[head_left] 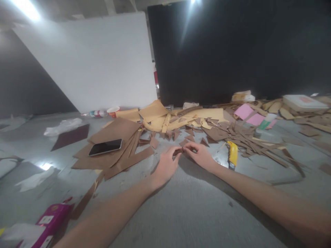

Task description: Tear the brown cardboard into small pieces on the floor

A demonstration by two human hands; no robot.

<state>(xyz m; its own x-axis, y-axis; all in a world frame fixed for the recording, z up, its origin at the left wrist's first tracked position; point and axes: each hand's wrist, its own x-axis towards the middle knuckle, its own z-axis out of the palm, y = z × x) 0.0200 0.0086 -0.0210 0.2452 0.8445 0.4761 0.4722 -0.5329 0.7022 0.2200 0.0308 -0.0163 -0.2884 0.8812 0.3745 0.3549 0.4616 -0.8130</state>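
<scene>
My left hand and my right hand meet fingertip to fingertip just above the grey table. Both are closed in a pinch around something small and dark, too tiny and covered to name. Triangular brown scraps lie just beyond my fingers. To the right of my right hand rests a yellow utility knife. Left of my left hand, a long brown strip lies beside a stack of brown sheets, with a black-screened phone on top.
Tan offcuts and a heap of brown strips cover the far side. Beyond stand a white panel and a black panel. A paper cup, a white box and a purple power strip are also there.
</scene>
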